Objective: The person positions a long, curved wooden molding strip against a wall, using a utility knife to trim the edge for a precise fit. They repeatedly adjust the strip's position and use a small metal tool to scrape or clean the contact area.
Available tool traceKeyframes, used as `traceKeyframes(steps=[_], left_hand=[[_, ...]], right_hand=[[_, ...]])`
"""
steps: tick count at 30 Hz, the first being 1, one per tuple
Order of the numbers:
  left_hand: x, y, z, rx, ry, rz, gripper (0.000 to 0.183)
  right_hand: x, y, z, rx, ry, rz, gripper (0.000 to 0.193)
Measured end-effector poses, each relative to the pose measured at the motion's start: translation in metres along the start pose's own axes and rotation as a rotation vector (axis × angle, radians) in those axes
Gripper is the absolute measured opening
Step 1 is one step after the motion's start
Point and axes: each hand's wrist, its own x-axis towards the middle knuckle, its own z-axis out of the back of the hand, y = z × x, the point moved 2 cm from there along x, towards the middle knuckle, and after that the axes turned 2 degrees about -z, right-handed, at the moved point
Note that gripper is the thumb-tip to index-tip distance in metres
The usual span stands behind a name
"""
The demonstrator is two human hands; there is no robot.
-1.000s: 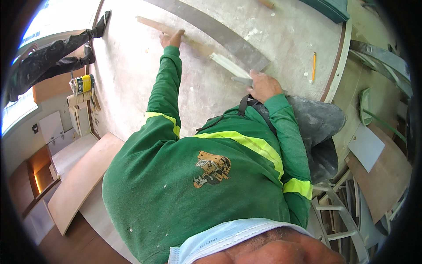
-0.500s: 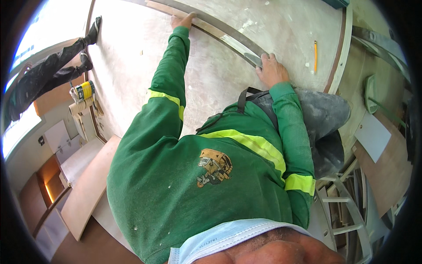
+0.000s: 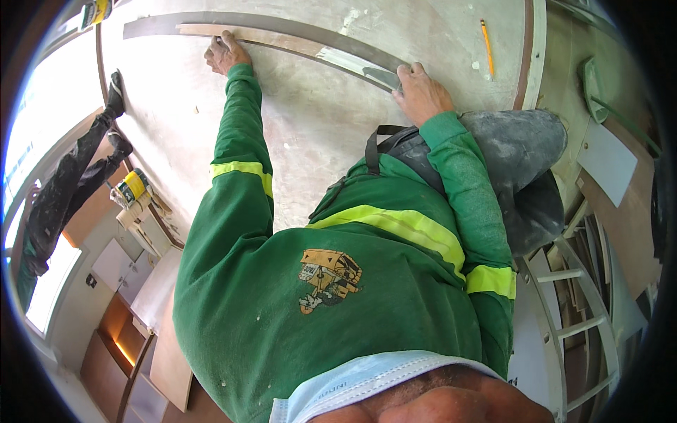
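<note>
A long, narrow dark grey strip (image 3: 296, 28) lies across the pale, dusty flat surface (image 3: 317, 134) in front of me. Along its near side runs a thinner light wood-coloured strip (image 3: 278, 44), whitish towards the right. My left hand (image 3: 227, 53) has its fingers curled at the near edge, left of the strip's middle. At the right end my right hand (image 3: 427, 96) grips the strip, fingertips over its edge. Beside those fingers a flat grey pointed piece (image 3: 384, 75) shows, partly covered. A yellow pencil (image 3: 487, 49) rests on the surface beyond my right hand.
Another person's dark-trousered legs (image 3: 81, 166) are at the left edge. A yellow-labelled can (image 3: 132, 186) stands near them. To the right are a ladder (image 3: 575, 328), leaning boards (image 3: 620, 211) and a pale green tool with a handle (image 3: 594, 81).
The strip has come nearer to me, its left end most, and that end now shows fully. My left hand has moved left and nearer with it; the view has also shifted.
</note>
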Motion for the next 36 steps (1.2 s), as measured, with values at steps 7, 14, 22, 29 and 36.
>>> traceKeyframes(steps=[7, 14, 22, 29, 36], left_hand=[[-0.001, -0.004, 0.001, 0.024, -0.118, -0.033, 0.049], [0.004, 0.003, -0.004, 0.092, -0.124, -0.070, 0.041], [0.006, -0.001, 0.000, 0.131, -0.083, -0.033, 0.047], [0.003, -0.004, 0.001, 0.099, -0.069, -0.047, 0.057], [0.008, 0.003, 0.000, 0.166, -0.014, -0.017, 0.060]], right_hand=[[-0.005, 0.004, 0.013, 0.037, 0.021, -0.088, 0.038], [-0.008, 0.000, 0.024, 0.112, -0.150, -0.015, 0.041], [-0.012, 0.004, 0.023, 0.159, -0.347, 0.151, 0.046], [-0.021, 0.006, 0.025, 0.137, -0.387, 0.268, 0.054], [-0.043, 0.020, 0.034, 0.035, -0.612, 0.584, 0.044]])
